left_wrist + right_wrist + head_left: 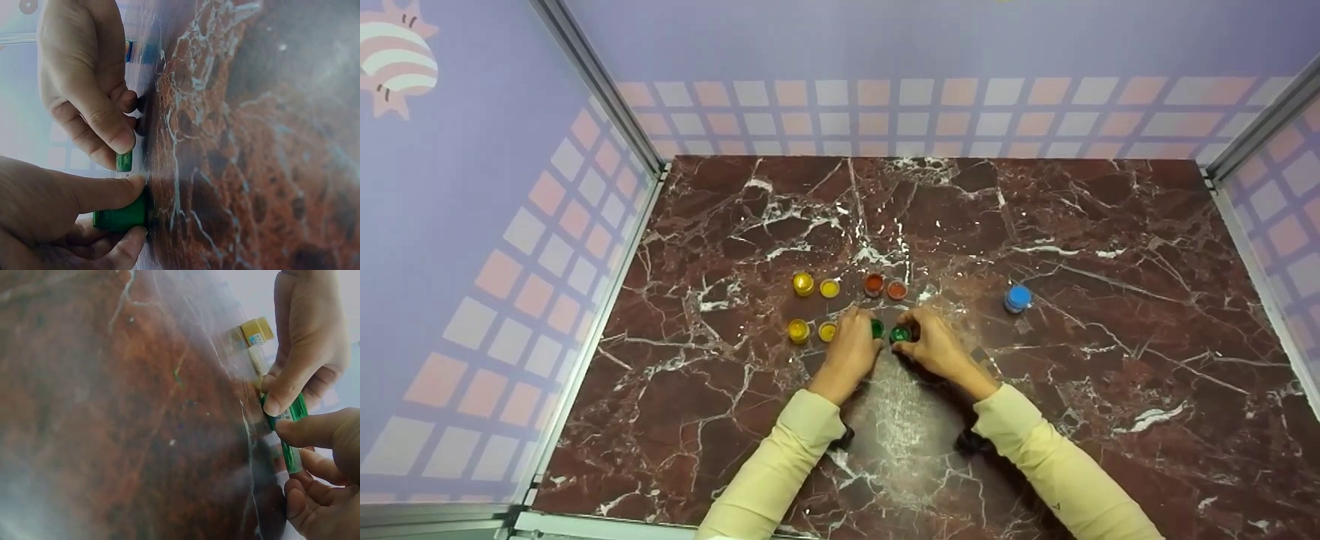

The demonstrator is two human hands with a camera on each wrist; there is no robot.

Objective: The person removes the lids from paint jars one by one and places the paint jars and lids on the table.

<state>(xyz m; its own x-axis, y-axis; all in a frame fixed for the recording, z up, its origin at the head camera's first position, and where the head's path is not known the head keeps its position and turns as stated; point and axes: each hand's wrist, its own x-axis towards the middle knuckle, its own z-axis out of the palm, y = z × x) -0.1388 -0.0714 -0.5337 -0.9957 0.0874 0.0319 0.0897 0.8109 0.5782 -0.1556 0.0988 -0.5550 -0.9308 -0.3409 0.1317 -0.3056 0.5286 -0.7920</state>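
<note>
My left hand (851, 346) grips a small green paint jar (126, 216) between thumb and fingers, low against the tabletop. Just to its right, my right hand (937, 345) pinches a green lid (900, 334), its inside facing up in the head view. A narrow gap separates lid and jar there. Left of my left hand lie a yellow lid (827, 332) and an uncovered yellow jar (798, 331). Behind the hands are an orange-red jar (874, 283) and its lid (897, 290). Another yellow jar (803, 283) stands with a yellow lid (829, 289) beside it.
A jar with a blue lid (1018, 298) stands apart on the right. Everything rests on a dark red marbled tabletop (1110, 450). Purple panels with a checked pattern (922, 112) enclose the back and both sides.
</note>
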